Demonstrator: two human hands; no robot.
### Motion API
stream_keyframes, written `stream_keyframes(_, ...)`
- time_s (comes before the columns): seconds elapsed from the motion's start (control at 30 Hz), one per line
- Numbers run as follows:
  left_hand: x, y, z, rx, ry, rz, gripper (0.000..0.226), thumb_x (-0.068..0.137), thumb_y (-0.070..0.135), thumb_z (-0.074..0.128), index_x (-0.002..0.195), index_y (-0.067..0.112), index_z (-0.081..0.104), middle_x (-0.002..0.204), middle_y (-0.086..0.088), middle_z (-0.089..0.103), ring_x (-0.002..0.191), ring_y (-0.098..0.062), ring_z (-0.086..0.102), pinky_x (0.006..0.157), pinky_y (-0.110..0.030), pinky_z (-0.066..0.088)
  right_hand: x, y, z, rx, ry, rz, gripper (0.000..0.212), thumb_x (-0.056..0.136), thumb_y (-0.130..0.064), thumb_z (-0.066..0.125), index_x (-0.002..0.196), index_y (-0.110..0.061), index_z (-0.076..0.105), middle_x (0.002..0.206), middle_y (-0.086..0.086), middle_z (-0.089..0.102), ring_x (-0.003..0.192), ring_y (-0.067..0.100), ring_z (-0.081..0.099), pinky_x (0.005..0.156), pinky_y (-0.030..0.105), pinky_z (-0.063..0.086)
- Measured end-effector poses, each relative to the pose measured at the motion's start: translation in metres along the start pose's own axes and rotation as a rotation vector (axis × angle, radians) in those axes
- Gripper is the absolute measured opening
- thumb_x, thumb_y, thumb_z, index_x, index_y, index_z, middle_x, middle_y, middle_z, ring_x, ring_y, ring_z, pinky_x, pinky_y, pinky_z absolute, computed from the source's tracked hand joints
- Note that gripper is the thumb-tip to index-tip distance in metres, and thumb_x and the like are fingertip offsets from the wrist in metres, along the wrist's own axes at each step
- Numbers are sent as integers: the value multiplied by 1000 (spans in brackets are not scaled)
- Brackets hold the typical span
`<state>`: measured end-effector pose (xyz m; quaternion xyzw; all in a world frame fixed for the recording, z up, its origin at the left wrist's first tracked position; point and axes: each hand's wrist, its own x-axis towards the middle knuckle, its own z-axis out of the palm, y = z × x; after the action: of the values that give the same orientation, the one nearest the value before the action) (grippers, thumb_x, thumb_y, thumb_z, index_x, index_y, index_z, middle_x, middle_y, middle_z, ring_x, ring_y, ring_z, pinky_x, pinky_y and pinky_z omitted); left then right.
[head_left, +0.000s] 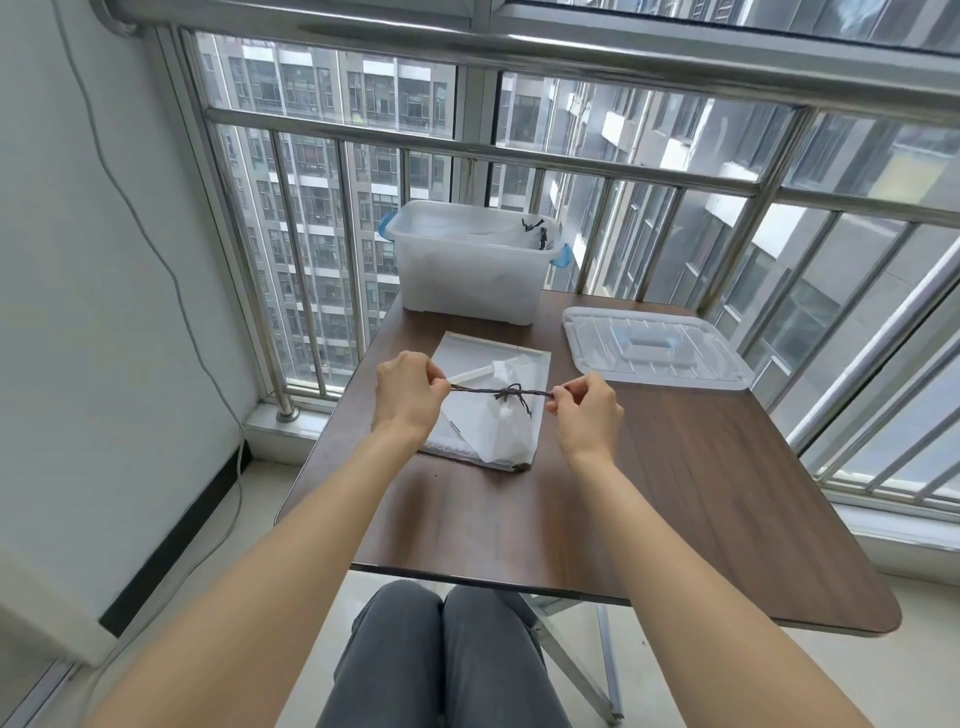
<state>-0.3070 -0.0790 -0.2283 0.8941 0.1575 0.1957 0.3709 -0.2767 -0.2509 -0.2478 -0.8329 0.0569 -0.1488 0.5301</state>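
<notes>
My left hand (408, 395) and right hand (587, 413) each pinch a cord (478, 389) end, taut above the tabletop (675, 467); likely cinching its knot (511, 393).

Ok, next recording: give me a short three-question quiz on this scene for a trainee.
1. True or false: the lid sits on the bin.
2. The left hand and right hand both pinch: A) cord, B) lid, C) bin?
3. Where along the cord is the knot?
Key: 1 false, the lid lies on the table beside the bin. 2 A. 3 About midway between the hands.
</notes>
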Motion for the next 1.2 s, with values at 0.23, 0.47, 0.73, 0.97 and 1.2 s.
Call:
stream_keyframes(0.23,4,0,7,-239,-91,-27,11,87,8,57,88,10,68,80,-11,72,82,-22,69,83,-34,55,4,-10,1,-2,-227,-5,26,85,2,49,108,-8,55,89,6,63,83,21,66,86,32,49)
stream_keyframes(0.47,-3,8,27,-81,-437,8,31,85,43,63,83,12,67,78,-3,60,75,-16,55,64,-26,38,16,-19,6,-408,-488,-208,62,85,4,43,140,-23,36,130,16,41,110,28,49,83,21,32)
stream_keyframes(0.73,9,21,22,-28,-385,149,11,83,8,62,93,7,66,91,-10,68,72,-15,58,59,-17,45,40,-26,-1,-393,-657,-303,81,81,12,48,145,-30,26,140,2,35,83,14,46,76,24,41)
stream_keyframes(0.97,34,44,-12,-268,-266,272,25,82,22,70,105,13,62,90,3,62,88,-14,59,73,-18,41,52,-64,-11,-180,-565,-300,30,78,2,58,100,-17,58,79,4,63,59,11,58,49,16,45)
stream_keyframes(1.2,60,38,-33,31,-528,183,39,68,31,82,89,12,55,78,4,50,72,-14,46,66,-28,35,59,-88,-23,152,-466,-145,18,86,-3,55,101,-12,58,72,0,59,60,15,57,56,24,46)
